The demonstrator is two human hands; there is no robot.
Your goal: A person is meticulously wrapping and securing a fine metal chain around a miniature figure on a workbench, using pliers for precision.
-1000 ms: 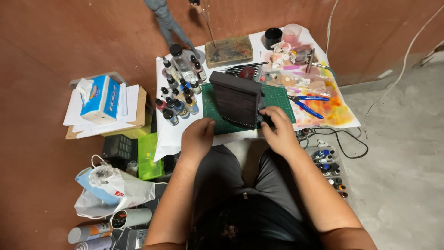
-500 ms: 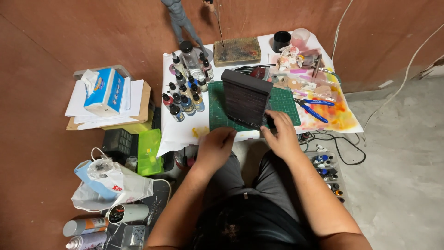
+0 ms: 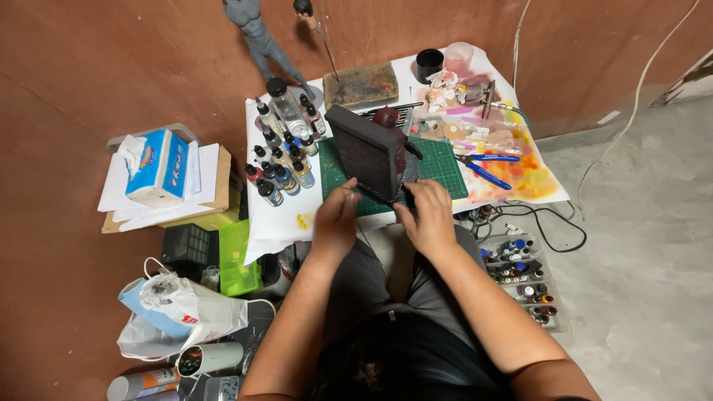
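Dark ribbed panel piece [image 3: 369, 152], slatted like a model roof or wall section, is stood tilted on the green cutting mat [image 3: 438, 167] at the near edge of the low white-covered table [image 3: 275, 223]. A dark reddish lump sits at its upper far edge. Lower edge is gripped from both sides: left hand [image 3: 336, 219] with fingers closed on the near-left corner, right hand [image 3: 427, 212] with fingers pinched on the near-right edge.

Step judged: piece being positioned or turned for handling on the mat. Next move likely calls for a steady two-handed hold, base kept on the mat.

Paint bottles [image 3: 282, 160] just left, blue pliers [image 3: 483, 165] to the right.
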